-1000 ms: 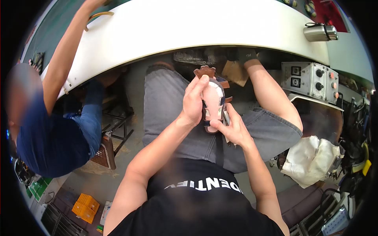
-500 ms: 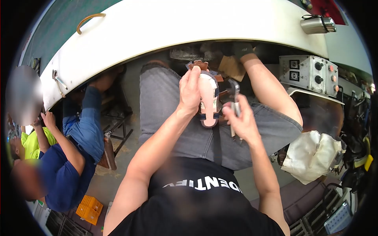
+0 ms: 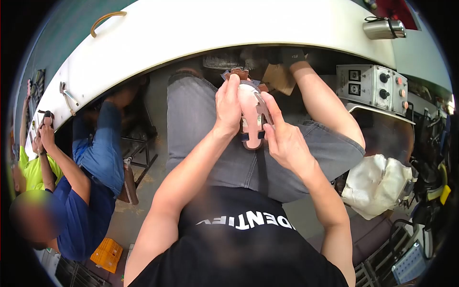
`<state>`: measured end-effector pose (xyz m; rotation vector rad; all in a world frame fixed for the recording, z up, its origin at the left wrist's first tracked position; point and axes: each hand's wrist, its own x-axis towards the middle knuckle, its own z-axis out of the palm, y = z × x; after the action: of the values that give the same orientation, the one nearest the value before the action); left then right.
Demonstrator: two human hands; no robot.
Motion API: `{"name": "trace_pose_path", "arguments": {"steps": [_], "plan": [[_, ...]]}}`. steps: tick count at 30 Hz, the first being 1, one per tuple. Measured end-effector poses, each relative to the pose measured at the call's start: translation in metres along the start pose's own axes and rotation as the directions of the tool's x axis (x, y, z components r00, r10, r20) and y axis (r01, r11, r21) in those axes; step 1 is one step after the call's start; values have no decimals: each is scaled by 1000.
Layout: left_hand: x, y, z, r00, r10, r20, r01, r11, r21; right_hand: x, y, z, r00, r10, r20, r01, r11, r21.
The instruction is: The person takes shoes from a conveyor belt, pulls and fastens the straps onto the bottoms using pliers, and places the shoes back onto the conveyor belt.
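Note:
A sandal-like shoe piece (image 3: 250,107) is held over my lap, its pale pink sole side facing up and brown straps showing at its far end. My left hand (image 3: 228,106) grips its left side, thumb and fingers wrapped round the edge. My right hand (image 3: 285,138) is closed round a metal tool (image 3: 262,109), probably pincers, whose head lies over the right edge of the sole. The tool's handles are mostly hidden by my fingers.
A white table (image 3: 215,28) curves across the front, with a steel flask (image 3: 384,28) at right and pincers (image 3: 68,94) at left. A control box (image 3: 369,88) stands right. Two co-workers sit left, one in a navy shirt (image 3: 88,210). An orange crate (image 3: 106,255) is lower left.
My right hand let go of the shoe's edge, brought up the metal tool and moved it onto the sole. My left hand kept its hold. The navy-shirted co-worker drew back from reaching over the table.

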<state>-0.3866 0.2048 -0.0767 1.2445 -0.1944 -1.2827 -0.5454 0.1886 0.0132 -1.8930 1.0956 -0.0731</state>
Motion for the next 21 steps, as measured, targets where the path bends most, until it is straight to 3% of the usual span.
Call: {"name": "trace_pose_path", "arguments": {"steps": [2,4,6,7,9,11,13,15,17,19,21], "plan": [[6,2,-1,997,-52,59,56,997,-61,-2,14,12,984,-133,-123,136,990,22],[1,2,-1,995,-34,88,41,996,-82,-6,12,12,985,-120,-121,123,992,23],[-2,6,2,991,11,131,-1,997,-82,-10,4,6,990,132,-40,-116,954,278],[-3,7,3,990,22,141,-7,994,-106,-13,11,7,982,174,-69,-145,938,315],[-2,6,3,980,106,170,-89,990,-106,-13,10,-11,962,253,106,-273,918,288],[-4,2,4,979,118,166,-100,989,-111,-11,5,-24,968,231,98,-249,932,262],[-4,2,6,979,124,162,-105,988,-117,-6,-5,-37,950,246,192,-300,890,344],[-3,-1,5,980,128,152,-121,991,-53,2,-7,-47,930,259,260,-335,889,314],[-3,-1,3,981,133,144,-129,991,-38,10,-5,-52,944,138,300,-258,877,406],[-3,-3,3,980,143,138,-141,990,-23,20,-8,-59,922,136,361,-286,871,401],[-2,-5,4,966,232,113,-235,972,18,28,-11,-62,886,167,432,-392,767,509]]}}
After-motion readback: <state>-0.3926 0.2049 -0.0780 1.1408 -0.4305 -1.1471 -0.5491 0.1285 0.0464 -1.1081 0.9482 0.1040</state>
